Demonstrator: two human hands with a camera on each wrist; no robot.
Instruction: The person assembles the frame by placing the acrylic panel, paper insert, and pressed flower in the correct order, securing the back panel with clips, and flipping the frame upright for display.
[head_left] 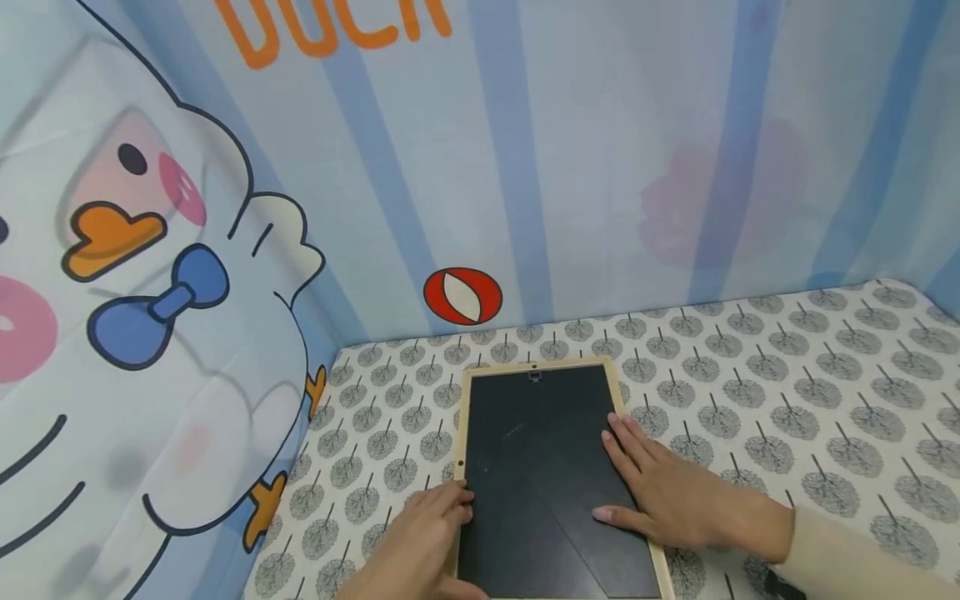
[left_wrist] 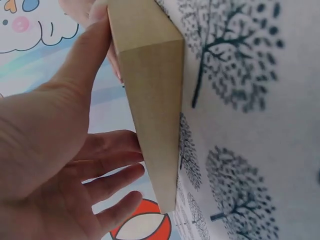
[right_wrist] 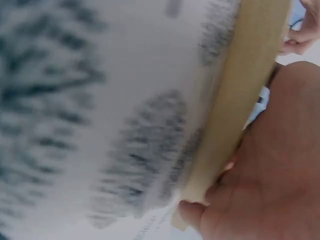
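Note:
A picture frame (head_left: pixel 536 475) lies back side up on the patterned cloth, with a black backing panel and a pale wooden border (left_wrist: pixel 155 110). A small metal hanger (head_left: pixel 535 377) sits at its far end. My left hand (head_left: pixel 423 542) is at the frame's left edge, fingertips on the border and thumb near the close corner. In the left wrist view, the fingers (left_wrist: pixel 117 175) are spread and loosely bent along the wooden side. My right hand (head_left: pixel 667 487) rests across the right border, its fingers extended onto the black panel.
White cloth (head_left: pixel 787 400) with grey tree prints covers the surface under the frame. Behind it hangs a light blue striped backdrop (head_left: pixel 600 167) with a cartoon duck (head_left: pixel 202 442) on the left and a red ball (head_left: pixel 487 292) printed low.

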